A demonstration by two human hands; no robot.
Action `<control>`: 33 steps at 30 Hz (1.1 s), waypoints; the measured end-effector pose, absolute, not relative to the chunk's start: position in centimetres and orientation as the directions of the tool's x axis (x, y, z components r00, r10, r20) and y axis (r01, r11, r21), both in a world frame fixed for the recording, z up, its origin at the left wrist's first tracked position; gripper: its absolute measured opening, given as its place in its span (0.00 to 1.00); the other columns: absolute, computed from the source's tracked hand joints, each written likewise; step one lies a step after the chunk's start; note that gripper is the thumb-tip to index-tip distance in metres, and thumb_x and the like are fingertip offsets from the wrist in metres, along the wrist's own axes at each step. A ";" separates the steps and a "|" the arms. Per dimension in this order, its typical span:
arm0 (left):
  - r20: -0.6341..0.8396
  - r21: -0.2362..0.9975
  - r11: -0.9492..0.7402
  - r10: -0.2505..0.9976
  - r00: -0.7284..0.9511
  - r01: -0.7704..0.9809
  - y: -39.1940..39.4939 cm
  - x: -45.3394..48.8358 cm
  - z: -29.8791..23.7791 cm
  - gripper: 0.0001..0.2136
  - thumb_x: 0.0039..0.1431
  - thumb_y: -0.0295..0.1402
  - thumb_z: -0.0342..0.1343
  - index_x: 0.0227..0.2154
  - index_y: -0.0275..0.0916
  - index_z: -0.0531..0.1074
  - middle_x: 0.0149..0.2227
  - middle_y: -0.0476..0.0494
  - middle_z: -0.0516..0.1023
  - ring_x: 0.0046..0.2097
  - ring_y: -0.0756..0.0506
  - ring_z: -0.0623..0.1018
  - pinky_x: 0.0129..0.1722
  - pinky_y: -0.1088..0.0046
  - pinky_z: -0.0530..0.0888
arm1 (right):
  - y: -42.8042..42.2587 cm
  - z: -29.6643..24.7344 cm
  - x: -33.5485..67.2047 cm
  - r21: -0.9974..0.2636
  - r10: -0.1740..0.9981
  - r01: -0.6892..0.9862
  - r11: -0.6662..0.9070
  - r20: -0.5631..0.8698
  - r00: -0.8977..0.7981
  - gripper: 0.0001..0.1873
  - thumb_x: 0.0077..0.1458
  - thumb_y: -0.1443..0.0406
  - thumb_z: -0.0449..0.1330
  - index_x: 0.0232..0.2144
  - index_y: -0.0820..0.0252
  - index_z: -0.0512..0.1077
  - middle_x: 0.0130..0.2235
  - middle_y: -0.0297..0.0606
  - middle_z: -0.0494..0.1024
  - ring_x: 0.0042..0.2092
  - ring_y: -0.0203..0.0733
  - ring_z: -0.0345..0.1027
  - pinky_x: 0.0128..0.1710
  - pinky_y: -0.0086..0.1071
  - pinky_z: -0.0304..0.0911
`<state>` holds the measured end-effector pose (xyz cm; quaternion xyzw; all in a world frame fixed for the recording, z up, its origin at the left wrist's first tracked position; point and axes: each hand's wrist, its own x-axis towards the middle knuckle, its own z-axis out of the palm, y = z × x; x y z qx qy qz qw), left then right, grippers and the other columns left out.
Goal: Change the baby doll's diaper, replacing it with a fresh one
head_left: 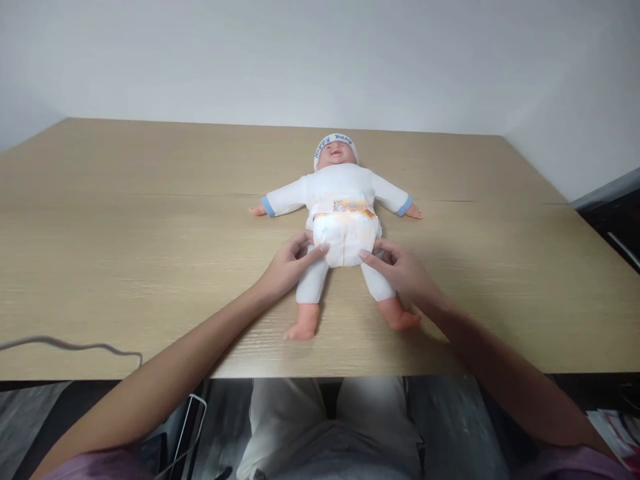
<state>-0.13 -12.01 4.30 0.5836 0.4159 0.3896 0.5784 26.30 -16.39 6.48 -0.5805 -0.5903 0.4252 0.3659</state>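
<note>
A baby doll (pixel 340 179) in white clothes with blue cuffs lies on its back, arms spread and feet towards me. Its white cap (pixel 334 139) carries blue lettering. Around its hips is a white diaper (pixel 345 233) with an orange printed waistband at the front. My left hand (pixel 296 261) pinches the diaper's leg edge on the left side, thumb on top and fingers curled beside the hip. On the opposite side my right hand (pixel 397 265) holds the other leg edge the same way, its fingertips partly hidden behind the diaper and leg.
The doll rests on a light wooden table (pixel 150 253) whose front edge runs just beyond my lap. A grey cable (pixel 70 345) crosses the table at the left. A black object (pixel 613 213) stands past the right edge. White walls rise behind.
</note>
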 end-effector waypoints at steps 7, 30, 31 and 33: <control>0.098 0.955 -0.188 0.930 0.355 0.228 -12.2 0.0 5.0 0.16 0.69 0.50 0.67 0.43 0.42 0.81 0.39 0.45 0.80 0.37 0.44 0.73 0.38 0.64 0.69 | -16.8 6.5 25.8 -0.925 0.997 0.373 -0.065 -0.072 -0.006 0.26 0.60 0.39 0.70 0.36 0.53 0.79 0.28 0.29 0.67 0.29 0.38 0.57 0.29 0.34 0.53; -0.019 0.998 -0.007 0.925 0.379 0.067 -10.1 -0.9 3.7 0.23 0.63 0.57 0.71 0.38 0.38 0.82 0.36 0.47 0.81 0.36 0.48 0.75 0.36 0.73 0.69 | -16.6 6.4 25.8 -0.783 0.975 0.588 0.202 0.216 -0.047 0.15 0.66 0.52 0.68 0.34 0.56 0.77 0.26 0.29 0.66 0.30 0.38 0.57 0.35 0.36 0.56; -0.016 0.998 -0.010 0.925 0.381 0.066 -10.1 -0.8 3.8 0.24 0.63 0.57 0.71 0.38 0.38 0.82 0.36 0.47 0.81 0.37 0.48 0.75 0.36 0.73 0.70 | -16.6 6.4 25.8 -0.775 0.971 0.593 0.219 0.233 -0.053 0.15 0.66 0.53 0.68 0.34 0.56 0.76 0.26 0.29 0.67 0.30 0.38 0.58 0.35 0.36 0.57; -0.008 0.998 -0.016 0.924 0.383 0.060 -10.1 -0.7 4.0 0.24 0.62 0.58 0.71 0.38 0.38 0.82 0.37 0.46 0.82 0.37 0.47 0.76 0.37 0.73 0.70 | -16.5 6.2 25.8 -0.747 0.958 0.614 0.257 0.278 -0.062 0.14 0.67 0.54 0.68 0.34 0.56 0.76 0.28 0.30 0.70 0.31 0.40 0.60 0.37 0.37 0.59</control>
